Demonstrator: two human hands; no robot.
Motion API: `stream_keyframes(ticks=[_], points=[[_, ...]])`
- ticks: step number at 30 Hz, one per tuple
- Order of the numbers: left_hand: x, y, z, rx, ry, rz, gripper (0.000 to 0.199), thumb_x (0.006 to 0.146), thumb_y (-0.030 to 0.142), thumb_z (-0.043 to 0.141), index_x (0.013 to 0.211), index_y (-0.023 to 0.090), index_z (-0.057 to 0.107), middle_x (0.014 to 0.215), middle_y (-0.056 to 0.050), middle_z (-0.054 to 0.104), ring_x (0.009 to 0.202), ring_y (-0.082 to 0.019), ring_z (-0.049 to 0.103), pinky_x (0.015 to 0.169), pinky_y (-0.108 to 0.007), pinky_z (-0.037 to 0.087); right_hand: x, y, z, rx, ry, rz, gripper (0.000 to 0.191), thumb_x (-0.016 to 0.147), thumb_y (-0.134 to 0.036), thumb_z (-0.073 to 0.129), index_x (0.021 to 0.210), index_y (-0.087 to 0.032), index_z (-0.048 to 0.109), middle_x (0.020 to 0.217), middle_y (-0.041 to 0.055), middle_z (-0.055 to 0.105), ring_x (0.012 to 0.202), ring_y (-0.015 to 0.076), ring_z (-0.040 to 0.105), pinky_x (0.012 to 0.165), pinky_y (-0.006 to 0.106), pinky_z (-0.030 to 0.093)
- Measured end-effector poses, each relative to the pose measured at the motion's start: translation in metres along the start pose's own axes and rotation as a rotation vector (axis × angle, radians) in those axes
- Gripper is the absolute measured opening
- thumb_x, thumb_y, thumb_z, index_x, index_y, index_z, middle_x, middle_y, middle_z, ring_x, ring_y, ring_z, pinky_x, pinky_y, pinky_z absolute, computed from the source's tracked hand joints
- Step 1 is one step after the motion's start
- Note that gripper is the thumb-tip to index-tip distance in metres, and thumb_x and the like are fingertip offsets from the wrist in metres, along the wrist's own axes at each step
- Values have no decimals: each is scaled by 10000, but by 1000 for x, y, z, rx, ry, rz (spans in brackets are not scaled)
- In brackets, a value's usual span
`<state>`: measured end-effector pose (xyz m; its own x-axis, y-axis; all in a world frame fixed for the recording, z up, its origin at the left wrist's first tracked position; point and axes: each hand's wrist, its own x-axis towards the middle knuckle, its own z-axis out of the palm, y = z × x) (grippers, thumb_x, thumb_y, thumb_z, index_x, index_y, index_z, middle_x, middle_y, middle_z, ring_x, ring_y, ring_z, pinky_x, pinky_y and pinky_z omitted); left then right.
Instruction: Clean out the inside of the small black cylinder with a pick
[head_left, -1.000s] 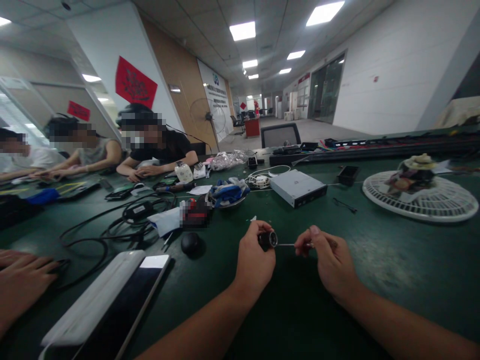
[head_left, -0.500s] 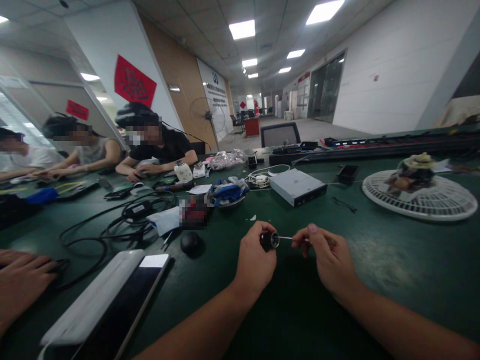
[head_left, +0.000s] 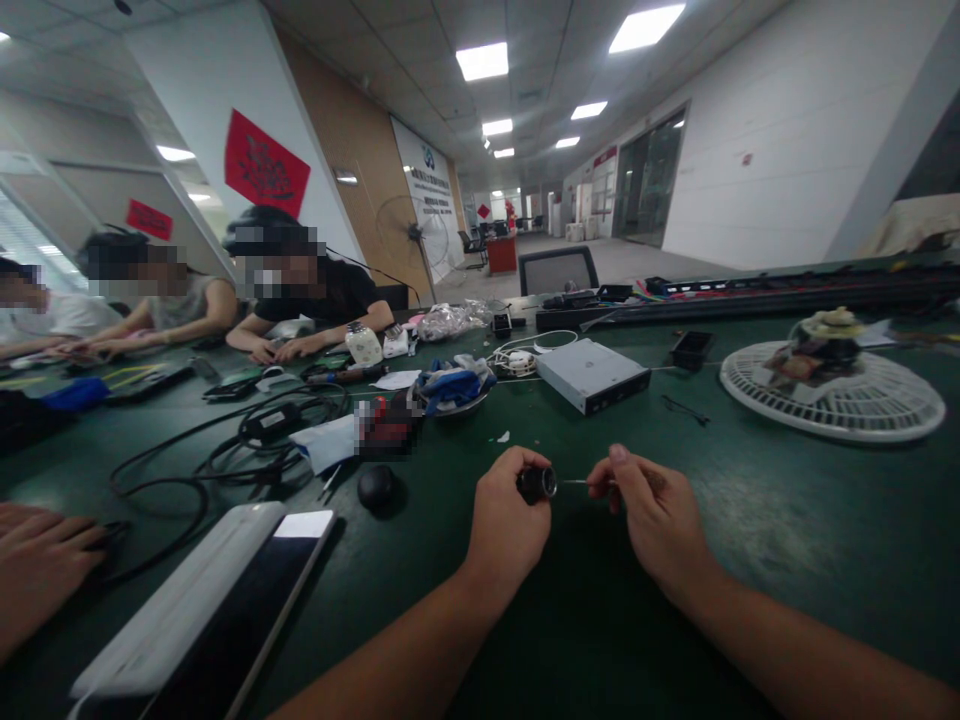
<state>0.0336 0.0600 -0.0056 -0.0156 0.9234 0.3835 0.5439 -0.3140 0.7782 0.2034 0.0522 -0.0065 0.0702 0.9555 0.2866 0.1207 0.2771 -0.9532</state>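
Note:
In my left hand (head_left: 508,520), closed, is a small black cylindrical part (head_left: 534,483) with a pale ring around its open right end. My right hand (head_left: 658,515) pinches a thin screwdriver (head_left: 576,482) between thumb and fingers. Its slim metal shaft points left at the ringed end, with a small gap visible between tip and ring. The fingers and palm hide most of its handle. Both hands hover over the dark green table (head_left: 600,620).
Ahead lie a grey disc drive (head_left: 589,370), a bowl with blue cloth (head_left: 457,385) and a black tray (head_left: 691,348). A white fan grille (head_left: 832,400) is at right. Left are a mouse (head_left: 376,487), cables, a white-and-black device (head_left: 225,620) and another person's hand (head_left: 45,570).
The screwdriver has drawn back slightly to the right, away from the ringed end of the black part. My left hand keeps its grip, with the part turned a little.

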Motion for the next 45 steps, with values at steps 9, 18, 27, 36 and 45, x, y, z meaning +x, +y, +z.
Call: stream_keyframes(ticks=[9, 18, 27, 36, 45], points=[[0, 0, 0, 4, 13, -1, 345, 697, -57, 572, 904, 199, 674, 891, -9, 716, 844, -189, 673, 763, -306, 488, 1, 1, 1, 21, 3, 17, 486, 988, -551, 489, 772, -180, 717, 711, 56, 689, 633, 181, 592, 553, 295, 446], [-1, 3, -2, -4, 4, -5, 335, 692, -47, 583, 892, 204, 680, 885, -3, 704, 845, -187, 665, 757, -304, 488, 0, 0, 0, 53, -26, 11, 508, 992, -563, 465, 771, -180, 717, 711, 63, 695, 642, 195, 605, 567, 302, 471], [0, 2, -1, -3, 8, 14, 352, 679, -69, 579, 879, 203, 680, 876, 0, 709, 836, -184, 669, 746, -296, 488, 2, 3, 0, 83, -47, 20, 515, 987, -559, 477, 724, -179, 707, 657, 54, 684, 630, 197, 616, 563, 295, 471], [0, -1, 0, -14, 1, -16, 349, 679, -63, 571, 883, 201, 675, 873, 2, 702, 838, -182, 664, 750, -297, 487, 0, -1, 1, 58, -48, 8, 521, 981, -560, 488, 701, -177, 703, 650, 56, 681, 626, 196, 623, 551, 293, 469], [0, -1, -1, 0, 9, 4, 330, 692, -43, 585, 889, 207, 673, 875, 0, 698, 832, -185, 664, 739, -299, 487, 3, 4, 1, 147, -28, 81, 509, 965, -562, 519, 711, -165, 710, 640, 60, 680, 570, 188, 611, 504, 287, 473]])
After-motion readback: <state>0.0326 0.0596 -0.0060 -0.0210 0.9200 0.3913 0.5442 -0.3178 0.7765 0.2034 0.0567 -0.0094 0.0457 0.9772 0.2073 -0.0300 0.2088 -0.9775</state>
